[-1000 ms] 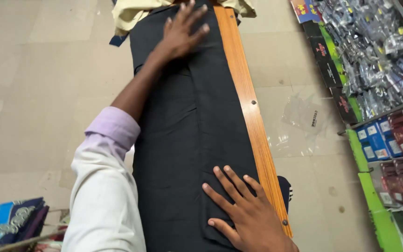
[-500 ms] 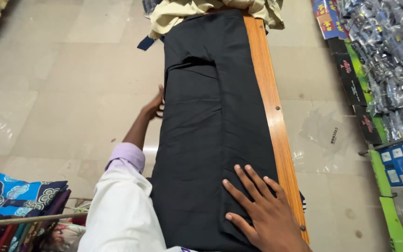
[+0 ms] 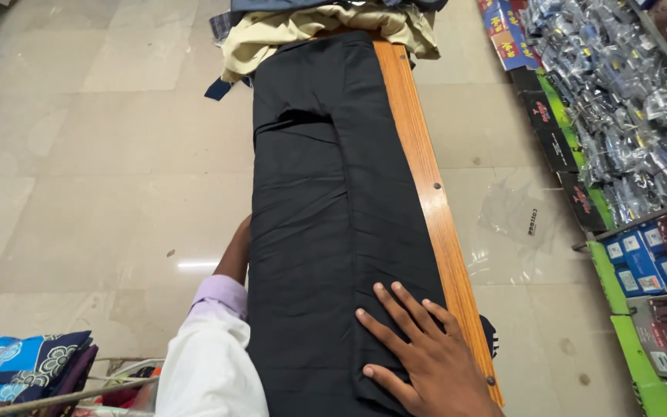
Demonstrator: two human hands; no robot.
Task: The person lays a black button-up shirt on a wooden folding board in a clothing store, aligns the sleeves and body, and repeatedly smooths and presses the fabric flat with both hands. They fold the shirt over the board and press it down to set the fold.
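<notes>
The right hand [image 3: 430,359] lay flat on the near end of the black trousers [image 3: 333,232], fingers [image 3: 395,309] spread open, pinning the cloth. The left hand [image 3: 239,245] had drawn back from the far end of the trousers, where it pressed a second earlier, to their left edge near the middle; most of it was tucked behind the cloth, so whether its fingers gripped the edge could not be told. That suggested smoothing was over and a fold at hand. The trousers lay lengthwise on the narrow wooden table [image 3: 434,208]. Beyond them sat a beige garment [image 3: 303,35]. Right of the trousers, shelves [image 3: 627,116] held bagged goods and boxes.
</notes>
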